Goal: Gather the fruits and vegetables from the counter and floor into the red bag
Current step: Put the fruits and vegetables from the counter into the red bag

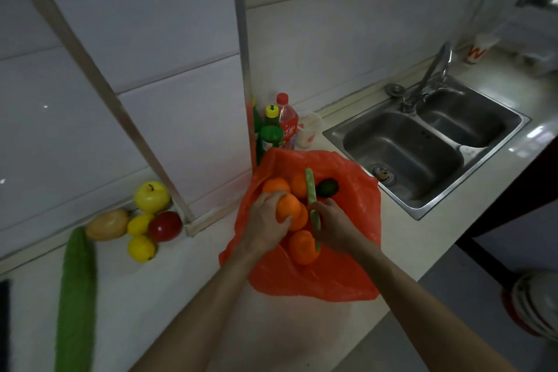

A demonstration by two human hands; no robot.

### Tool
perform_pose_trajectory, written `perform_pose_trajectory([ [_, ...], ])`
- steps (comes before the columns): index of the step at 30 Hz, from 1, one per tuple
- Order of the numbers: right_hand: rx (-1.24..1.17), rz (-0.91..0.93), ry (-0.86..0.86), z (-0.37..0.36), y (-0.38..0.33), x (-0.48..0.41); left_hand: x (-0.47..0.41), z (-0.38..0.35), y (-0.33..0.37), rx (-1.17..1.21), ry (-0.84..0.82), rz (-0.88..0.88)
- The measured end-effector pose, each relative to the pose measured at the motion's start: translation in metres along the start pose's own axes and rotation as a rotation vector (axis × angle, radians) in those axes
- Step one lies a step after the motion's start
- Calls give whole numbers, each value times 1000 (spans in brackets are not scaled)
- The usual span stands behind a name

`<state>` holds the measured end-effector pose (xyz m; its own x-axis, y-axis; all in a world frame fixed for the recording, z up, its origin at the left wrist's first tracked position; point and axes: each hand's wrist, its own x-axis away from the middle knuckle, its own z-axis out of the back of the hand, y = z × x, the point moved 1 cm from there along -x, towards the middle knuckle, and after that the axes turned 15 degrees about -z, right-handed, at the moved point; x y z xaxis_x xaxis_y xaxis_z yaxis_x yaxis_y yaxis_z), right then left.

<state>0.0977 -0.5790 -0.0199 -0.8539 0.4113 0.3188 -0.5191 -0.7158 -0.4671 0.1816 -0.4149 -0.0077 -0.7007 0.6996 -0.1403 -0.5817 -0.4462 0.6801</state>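
The red bag [329,278] lies open on the counter. Inside it are several oranges [303,246], a dark avocado [327,187] and a long green bean pod [311,190]. My left hand [265,225] is shut on an orange [288,208] over the bag's mouth. My right hand [333,226] grips the lower part of the bean pod. To the left on the counter lie a yellow apple [151,197], a red apple [164,226], two lemons [141,248], a tan fruit [107,225] and a long green gourd [77,302].
Green and red bottles [271,133] and a plastic cup [308,130] stand behind the bag beside a metal post [246,69]. A double steel sink [422,145] with a tap lies to the right. The counter edge runs along the lower right, with stacked bowls [534,302] below.
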Motion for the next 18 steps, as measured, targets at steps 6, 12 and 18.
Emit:
perform_pose_trajectory([
  [6, 23, -37, -27, -4, 2, -12, 9, 7, -11, -121, 4, 38],
  [12, 31, -49, -53, -10, 3, -8, 21, 11, -15, -191, 11, 18],
  [18, 46, -7, 9, -4, -12, 5, 33, 23, -18, -243, -34, 48],
])
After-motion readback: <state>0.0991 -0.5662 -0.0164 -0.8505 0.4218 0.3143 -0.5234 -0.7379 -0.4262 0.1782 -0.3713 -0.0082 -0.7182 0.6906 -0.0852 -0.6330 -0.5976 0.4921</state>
